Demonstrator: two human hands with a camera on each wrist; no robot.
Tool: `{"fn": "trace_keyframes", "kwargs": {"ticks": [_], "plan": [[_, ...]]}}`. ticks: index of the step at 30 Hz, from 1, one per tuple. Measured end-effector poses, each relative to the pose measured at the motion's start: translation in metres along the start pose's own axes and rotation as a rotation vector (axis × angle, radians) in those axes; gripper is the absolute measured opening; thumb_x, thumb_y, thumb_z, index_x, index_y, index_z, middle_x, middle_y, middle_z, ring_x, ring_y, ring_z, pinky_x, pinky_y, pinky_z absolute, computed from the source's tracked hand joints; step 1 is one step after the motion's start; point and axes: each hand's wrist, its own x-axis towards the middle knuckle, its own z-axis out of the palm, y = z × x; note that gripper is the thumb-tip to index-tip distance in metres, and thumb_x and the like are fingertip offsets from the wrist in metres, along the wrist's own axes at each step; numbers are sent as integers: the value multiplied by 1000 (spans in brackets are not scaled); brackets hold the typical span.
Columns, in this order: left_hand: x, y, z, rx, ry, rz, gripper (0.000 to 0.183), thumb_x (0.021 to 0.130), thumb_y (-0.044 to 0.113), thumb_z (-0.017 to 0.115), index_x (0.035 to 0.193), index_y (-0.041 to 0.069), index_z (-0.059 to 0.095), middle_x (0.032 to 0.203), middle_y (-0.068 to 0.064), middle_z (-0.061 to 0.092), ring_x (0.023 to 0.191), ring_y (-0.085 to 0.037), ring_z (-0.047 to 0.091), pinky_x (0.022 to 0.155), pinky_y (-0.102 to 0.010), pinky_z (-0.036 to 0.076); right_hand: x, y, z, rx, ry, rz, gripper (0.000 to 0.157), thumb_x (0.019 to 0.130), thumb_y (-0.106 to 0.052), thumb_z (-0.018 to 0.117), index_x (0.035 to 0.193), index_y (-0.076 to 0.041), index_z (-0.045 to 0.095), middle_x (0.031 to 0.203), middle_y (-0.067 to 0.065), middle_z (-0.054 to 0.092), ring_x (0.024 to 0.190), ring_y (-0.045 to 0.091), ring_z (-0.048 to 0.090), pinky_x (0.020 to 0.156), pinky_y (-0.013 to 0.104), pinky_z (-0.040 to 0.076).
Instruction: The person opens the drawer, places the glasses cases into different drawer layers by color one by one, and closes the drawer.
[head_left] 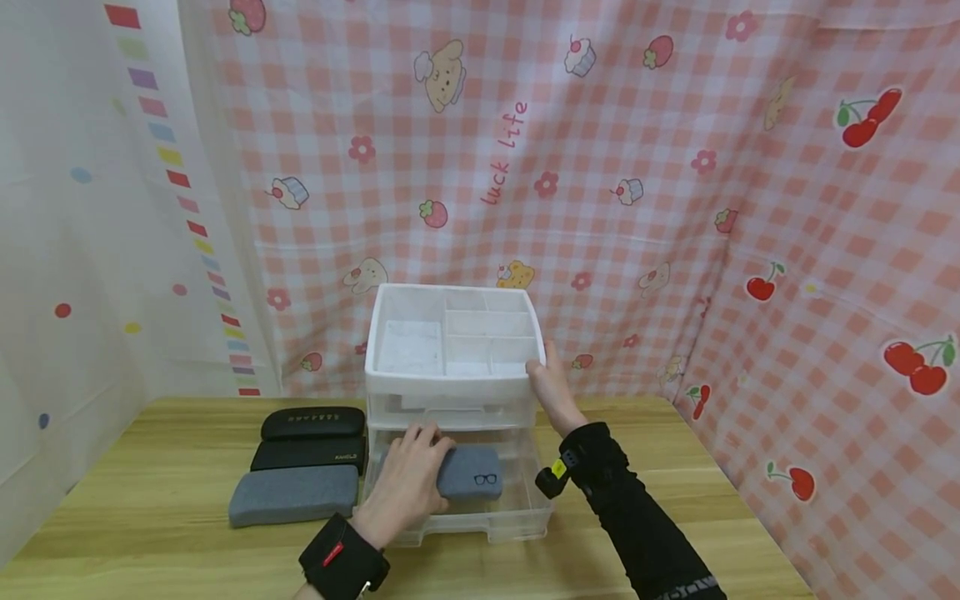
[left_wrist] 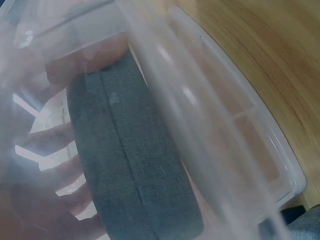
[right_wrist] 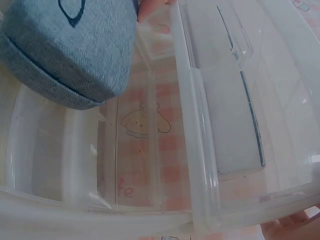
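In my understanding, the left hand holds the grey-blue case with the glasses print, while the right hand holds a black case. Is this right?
One part is wrong: the right hand grips the right edge of the white organizer, as the head view shows. The left hand does hold the grey-blue case with the glasses print.

Can't see left end of blue-gray glasses case [head_left: 476, 471], covered by left hand [head_left: 408, 473] in head view. Can't fully see fingers [head_left: 550, 357] of right hand [head_left: 557, 396], partly hidden behind white drawer unit [head_left: 450, 385]. Can't read marks [head_left: 313, 417] on upper black glasses case [head_left: 311, 429]; too small. Can't follow black sleeve [head_left: 637, 521] past bottom edge. In left wrist view, see left fingers [left_wrist: 55, 140] hazily through blurred clear drawer [left_wrist: 167, 62]. In right wrist view, lose glasses print [right_wrist: 75, 22] past top edge.
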Motion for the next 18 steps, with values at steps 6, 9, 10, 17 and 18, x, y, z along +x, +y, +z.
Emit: {"fn": "trace_keyframes", "kwargs": {"ticks": [6,9,10,17,18], "plan": [[-1,1,2,7,68,-24,41,59,18,89,93,12,68,90,-6,59,88,-26,55,74,-41,45,1,0,-1,4,-16,7,51,89,-8,35,139,-3,27,136,17,37,119,30,38,105,50,31],[-1,2,3,36,142,-50,29,63,11,86,82,13,64,82,-4,59,81,-23,54,68,-35,44,-2,-6,-2,5,-28,19,51,90,-7,35,140,-2,26,138,18,36,120,30,38,107,51,31],[-1,2,3,44,164,-61,26,64,9,84,78,13,63,78,-3,58,78,-21,54,64,-32,42,-6,-11,-2,4,-34,20,51,90,-6,34,140,-1,25,138,19,35,120,31,38,107,52,30],[-3,2,4,81,251,-122,22,70,4,76,68,13,56,61,0,50,54,-14,48,48,-24,32,-4,-8,-1,-5,-23,27,50,89,-7,34,138,-1,27,137,18,36,119,30,38,107,52,31],[-3,2,5,82,257,-130,21,71,4,75,68,13,57,60,0,51,52,-14,48,47,-23,32,1,-2,-1,-4,-20,26,50,89,-8,35,139,-2,27,137,18,36,119,30,38,107,52,31]]}}
